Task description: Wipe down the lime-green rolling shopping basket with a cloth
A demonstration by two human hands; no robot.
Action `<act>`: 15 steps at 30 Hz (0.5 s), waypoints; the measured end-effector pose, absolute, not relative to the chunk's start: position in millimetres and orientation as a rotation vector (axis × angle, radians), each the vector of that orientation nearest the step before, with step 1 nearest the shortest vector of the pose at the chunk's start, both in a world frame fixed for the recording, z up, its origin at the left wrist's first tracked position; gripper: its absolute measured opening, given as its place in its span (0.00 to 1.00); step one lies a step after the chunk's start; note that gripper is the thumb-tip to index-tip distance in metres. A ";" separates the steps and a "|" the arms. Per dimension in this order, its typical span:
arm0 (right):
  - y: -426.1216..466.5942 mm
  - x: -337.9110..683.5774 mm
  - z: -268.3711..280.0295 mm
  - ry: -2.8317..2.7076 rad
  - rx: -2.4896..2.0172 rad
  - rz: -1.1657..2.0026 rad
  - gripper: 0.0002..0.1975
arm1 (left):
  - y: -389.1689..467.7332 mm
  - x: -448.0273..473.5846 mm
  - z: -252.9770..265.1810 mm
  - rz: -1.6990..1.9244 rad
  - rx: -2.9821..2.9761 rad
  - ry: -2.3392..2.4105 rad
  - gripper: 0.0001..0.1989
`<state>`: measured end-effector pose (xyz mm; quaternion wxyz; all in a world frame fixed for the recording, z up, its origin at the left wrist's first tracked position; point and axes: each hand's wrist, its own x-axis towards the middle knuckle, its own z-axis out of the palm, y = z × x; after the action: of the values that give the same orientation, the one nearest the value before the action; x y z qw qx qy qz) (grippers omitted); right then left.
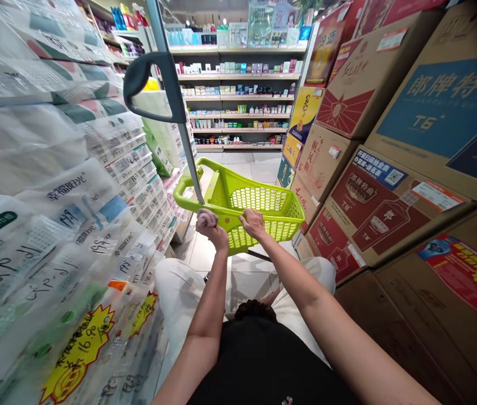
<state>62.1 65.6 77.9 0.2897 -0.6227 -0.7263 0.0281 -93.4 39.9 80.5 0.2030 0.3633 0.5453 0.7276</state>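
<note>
In front of me on the floor stands a lime-green shopping basket [264,198] with perforated sides and a long grey pull handle [176,93] rising at its left end. My left hand [216,233] is closed around a crumpled greyish-pink cloth [207,218], close to the near rim below the handle's base. Whether the cloth presses on the plastic, I cannot tell. My right hand [253,224] grips the near rim about midway along, its fingers over the edge. Nothing shows inside the visible part of the basket.
Plastic-wrapped paper packs [65,185] with handwritten prices are piled high on the left. Stacked cardboard cartons [373,219] wall in the right side. Shelves [238,98] of small boxes and bottles cross the far end. Tiled floor [238,164] runs between.
</note>
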 end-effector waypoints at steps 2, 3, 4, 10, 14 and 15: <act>64.2 61.9 78.5 -1.934 -1.648 0.066 0.19 | 27.3 -85.8 72.1 2.005 1.171 1.617 0.21; 64.0 61.6 78.5 -1.935 -1.641 0.062 0.19 | 22.1 -82.3 67.1 1.970 1.242 1.623 0.23; 64.1 61.2 78.4 -1.938 -1.636 0.058 0.19 | 18.7 -79.4 62.6 1.944 1.286 1.627 0.25; 68.0 61.4 75.9 -1.952 -1.634 0.052 0.17 | 29.4 -73.8 61.7 2.000 1.249 1.648 0.27; 68.2 64.4 74.6 -1.974 -1.612 0.072 0.18 | 31.5 -69.0 66.1 1.971 1.265 1.633 0.24; 67.9 65.1 74.4 -1.979 -1.609 0.084 0.18 | 30.5 -66.9 66.6 1.947 1.267 1.636 0.23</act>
<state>65.1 67.9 74.4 0.2906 -0.6033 -0.7420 0.0314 -66.9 30.5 66.6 0.1497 0.4408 0.5695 0.6775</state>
